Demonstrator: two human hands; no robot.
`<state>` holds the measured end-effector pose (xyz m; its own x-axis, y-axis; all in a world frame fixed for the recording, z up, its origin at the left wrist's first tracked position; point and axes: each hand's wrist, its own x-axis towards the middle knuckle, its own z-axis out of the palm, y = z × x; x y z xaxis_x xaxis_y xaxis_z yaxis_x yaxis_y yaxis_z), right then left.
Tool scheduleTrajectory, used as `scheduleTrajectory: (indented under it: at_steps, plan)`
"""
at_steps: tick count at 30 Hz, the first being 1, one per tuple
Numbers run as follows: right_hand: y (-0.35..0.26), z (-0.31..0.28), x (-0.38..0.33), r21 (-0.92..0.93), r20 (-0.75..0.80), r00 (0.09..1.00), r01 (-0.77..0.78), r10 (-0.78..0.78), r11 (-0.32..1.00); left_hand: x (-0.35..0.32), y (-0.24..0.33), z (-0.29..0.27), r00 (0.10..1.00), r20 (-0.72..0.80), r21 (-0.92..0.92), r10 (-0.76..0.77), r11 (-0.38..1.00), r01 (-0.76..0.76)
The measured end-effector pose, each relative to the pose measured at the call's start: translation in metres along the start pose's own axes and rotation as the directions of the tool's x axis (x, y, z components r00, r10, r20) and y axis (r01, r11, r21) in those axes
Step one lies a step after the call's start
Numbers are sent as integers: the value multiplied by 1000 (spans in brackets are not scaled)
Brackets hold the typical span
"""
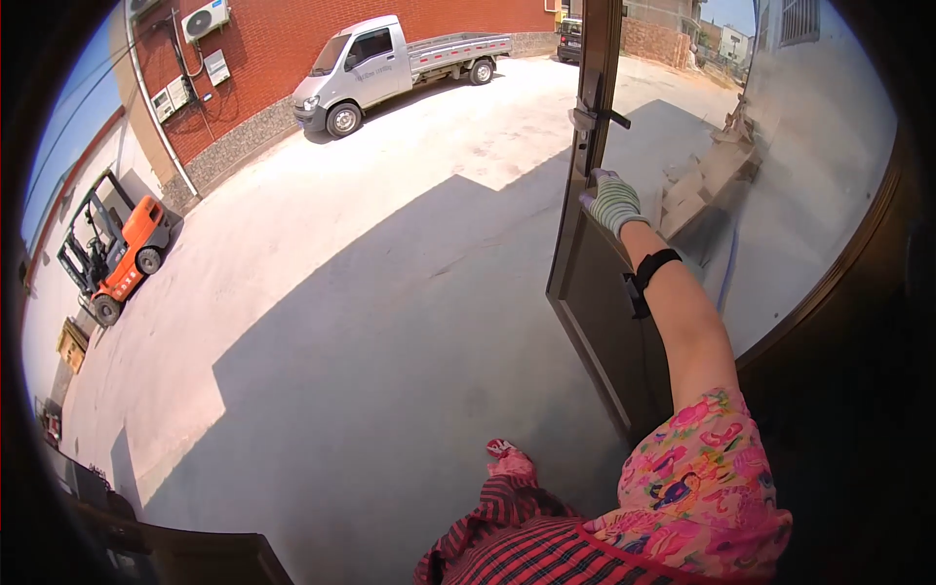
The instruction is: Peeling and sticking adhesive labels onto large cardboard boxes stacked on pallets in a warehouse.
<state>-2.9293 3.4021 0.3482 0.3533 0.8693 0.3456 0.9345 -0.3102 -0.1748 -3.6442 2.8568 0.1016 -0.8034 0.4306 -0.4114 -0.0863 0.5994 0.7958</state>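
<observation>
My right hand (614,201), in a white-and-green striped work glove, grips the edge of a dark-framed glass door (609,317) just below its handle (583,119). The glove hides part of its fingers. The door stands swung outward, its glass panel above and a dark solid panel below. Around my right wrist runs a black strap (659,263) with a small black device. My right arm reaches forward from a pink floral sleeve (697,478). My left hand is out of the picture.
An orange forklift (127,249) is parked at the left of the concrete yard (390,322). A silver pickup truck (366,73) stands by a red brick wall (263,58). Flattened cardboard (702,185) shows through the door glass. Another dark door edge (195,546) is at lower left.
</observation>
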Motion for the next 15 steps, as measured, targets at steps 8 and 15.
scheduleTrajectory:
  at_steps: [8,15]
  plan:
    - [66,82,174,74,-33,941,-332,335,940,-1,-71,45,938,347,861,2,396,-320]
    - [39,160,320,251,-169,948,-222,269,942,-103,114,95,969,-59,475,-240,847,239]
